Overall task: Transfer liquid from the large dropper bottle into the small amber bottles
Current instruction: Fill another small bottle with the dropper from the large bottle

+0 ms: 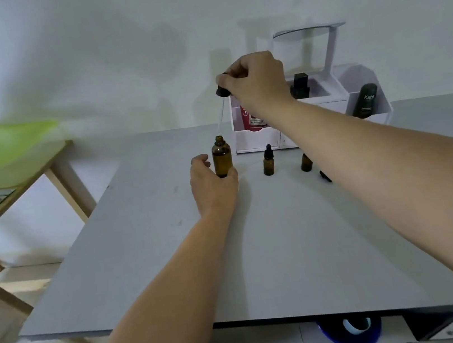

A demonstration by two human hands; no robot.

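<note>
The large amber dropper bottle (pixel 221 155) stands upright and uncapped near the middle of the grey table (pixel 172 252). My left hand (pixel 212 183) grips its lower part. My right hand (pixel 255 79) holds the black dropper cap (pixel 222 91) above the bottle, its glass pipette (pixel 220 117) slanting down with the tip just over the open neck. To the right, one small amber bottle (pixel 268 161) stands with its black dropper cap on. Another small amber bottle (pixel 306 162) is partly hidden behind my right forearm. A small black cap (pixel 325 176) lies on the table by that arm.
A white organiser (pixel 311 117) with a mirror, a red tube, a black jar and a dark Kahf tube stands at the back right of the table. A wooden side table (pixel 30 186) carrying something green is at the left. A blue object lies on the floor below the front edge.
</note>
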